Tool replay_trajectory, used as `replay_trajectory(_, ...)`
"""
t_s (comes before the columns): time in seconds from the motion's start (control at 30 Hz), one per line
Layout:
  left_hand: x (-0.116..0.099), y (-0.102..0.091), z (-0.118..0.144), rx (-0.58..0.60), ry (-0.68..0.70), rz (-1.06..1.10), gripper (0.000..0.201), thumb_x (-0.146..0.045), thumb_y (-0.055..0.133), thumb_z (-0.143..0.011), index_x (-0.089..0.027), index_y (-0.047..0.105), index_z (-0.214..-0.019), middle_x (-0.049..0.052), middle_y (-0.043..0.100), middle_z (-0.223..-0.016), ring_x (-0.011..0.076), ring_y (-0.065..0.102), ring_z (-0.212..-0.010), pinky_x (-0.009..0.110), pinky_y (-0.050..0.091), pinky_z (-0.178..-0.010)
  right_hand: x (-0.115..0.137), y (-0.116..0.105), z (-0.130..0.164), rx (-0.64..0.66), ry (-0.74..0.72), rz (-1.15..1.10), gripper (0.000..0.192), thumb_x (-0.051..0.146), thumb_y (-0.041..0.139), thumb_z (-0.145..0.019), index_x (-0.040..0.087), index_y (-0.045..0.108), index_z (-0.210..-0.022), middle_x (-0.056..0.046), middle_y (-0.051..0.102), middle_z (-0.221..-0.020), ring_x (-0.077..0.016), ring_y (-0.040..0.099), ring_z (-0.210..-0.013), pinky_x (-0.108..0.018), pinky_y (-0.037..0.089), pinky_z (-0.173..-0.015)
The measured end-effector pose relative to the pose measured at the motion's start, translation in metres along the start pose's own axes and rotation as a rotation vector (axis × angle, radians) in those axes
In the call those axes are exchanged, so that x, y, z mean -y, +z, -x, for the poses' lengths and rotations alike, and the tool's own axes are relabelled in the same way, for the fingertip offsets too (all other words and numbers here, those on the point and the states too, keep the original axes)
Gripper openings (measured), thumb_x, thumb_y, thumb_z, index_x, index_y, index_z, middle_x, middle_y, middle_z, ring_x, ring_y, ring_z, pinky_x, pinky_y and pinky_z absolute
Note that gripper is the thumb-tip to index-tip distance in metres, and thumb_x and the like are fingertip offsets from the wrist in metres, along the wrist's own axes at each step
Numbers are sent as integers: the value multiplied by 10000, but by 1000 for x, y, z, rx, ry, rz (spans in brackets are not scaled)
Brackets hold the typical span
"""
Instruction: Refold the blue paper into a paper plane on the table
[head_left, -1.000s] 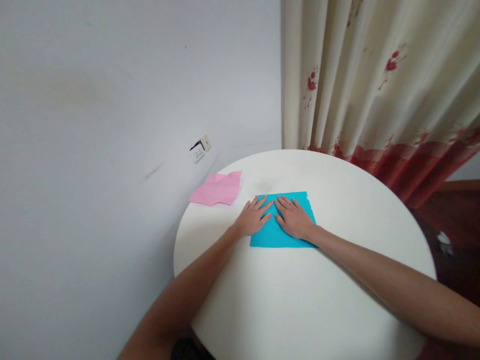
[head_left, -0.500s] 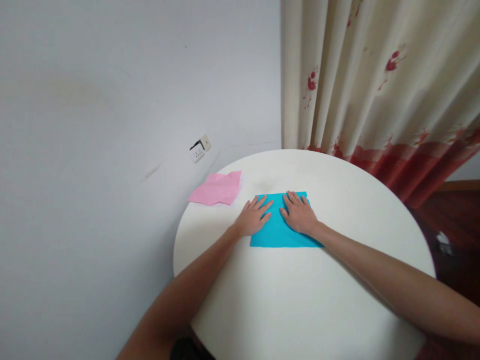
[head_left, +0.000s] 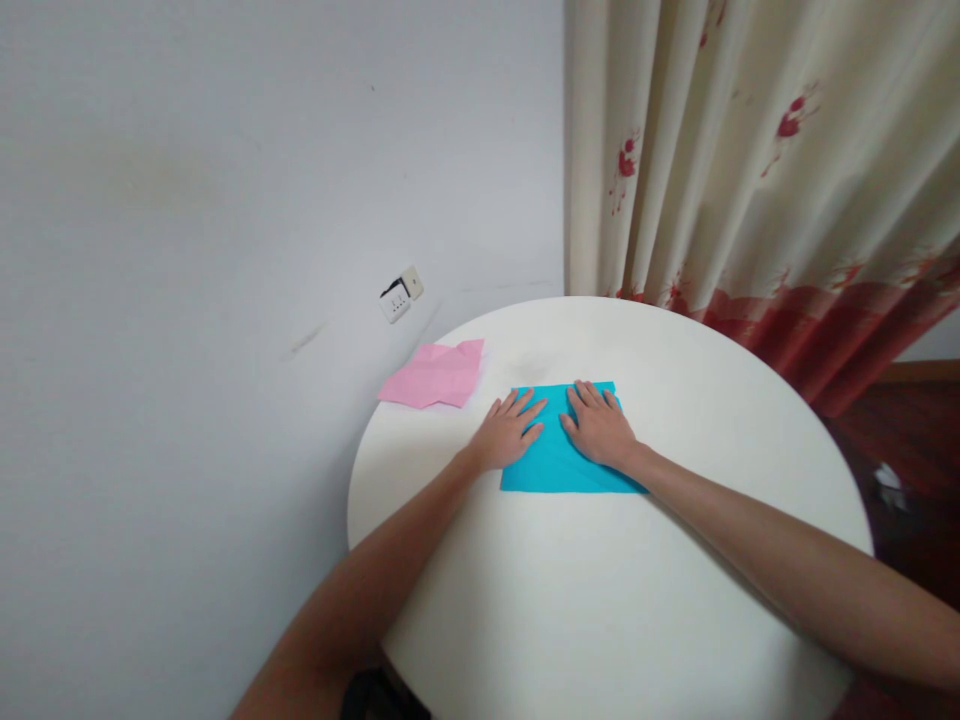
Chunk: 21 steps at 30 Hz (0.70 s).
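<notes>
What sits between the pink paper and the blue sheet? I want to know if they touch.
Only bare white table in the head view. The pink paper and the blue sheet lie apart; the left hand rests by that gap.

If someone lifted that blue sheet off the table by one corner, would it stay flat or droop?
The blue sheet looks like thin paper lying flat under the left hand and right hand, so it would probably droop. It seems very light and might slide easily on the smooth white table.

Blue paper (head_left: 559, 465) partly under hands
</notes>
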<state>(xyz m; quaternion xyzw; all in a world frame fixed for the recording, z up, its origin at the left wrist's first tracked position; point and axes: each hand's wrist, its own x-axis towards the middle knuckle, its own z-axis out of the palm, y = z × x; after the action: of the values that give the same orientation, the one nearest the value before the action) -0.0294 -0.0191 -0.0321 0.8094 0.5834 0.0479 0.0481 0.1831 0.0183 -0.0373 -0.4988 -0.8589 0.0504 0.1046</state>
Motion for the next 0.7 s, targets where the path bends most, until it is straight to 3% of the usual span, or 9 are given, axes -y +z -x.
replay_trajectory(0.7, 1, 1, -1, 10, -2, -1, 567, -511, 310, -1055, -312, 292, -1586, 40, 184, -1681, 335, 141, -1546, 596, 182, -1213, 0, 2, -1, -7, 6, -10, 631, 405, 318, -1030, 41, 346, -1545, -184, 270, -1640, -321, 212, -1524, -524, 180, -1214)
